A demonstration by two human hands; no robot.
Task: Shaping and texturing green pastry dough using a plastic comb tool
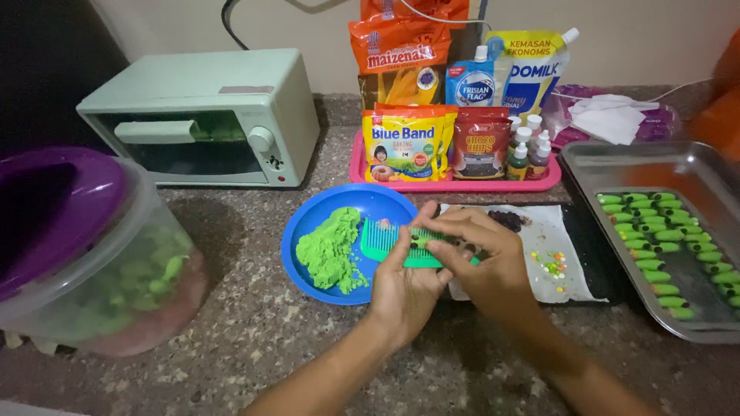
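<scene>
Green comb (393, 245), plastic, teeth pointing away from me, held over the near-right rim of the blue plate (308, 216). I see the left hand (405, 289) under it, palm up, fingers wrapped on the comb's lower edge and closed on it. The right hand (486, 258) comes in from the right; its thumb and forefinger are pinched together against the comb's teeth, pressing something small there that I cannot make out.

On the blue plate, a crumbly heap of bright green dough (330, 250) sits on the left half, touching the comb's left end. The plate rests on the speckled stone counter (254, 339), about mid-counter.

Just right of the hands, a white sheet of paper (555, 289) lies flat, with dark chocolate chips (507, 221) at its far end and a few coloured sprinkles (553, 266) in the middle. Beyond that, at the counter's right edge, a metal baking tray (609, 166) holds rows of small green ridged dough pieces (667, 243).

Toward the back wall: a pink tray (362, 179) packed with baking packets and small dropper bottles (526, 150). At the back left, a pale green toaster oven (204, 115). At the left edge, near side, a clear plastic tub (139, 293) with a purple lid (54, 208) tilted on it, green pieces showing dimly inside.
</scene>
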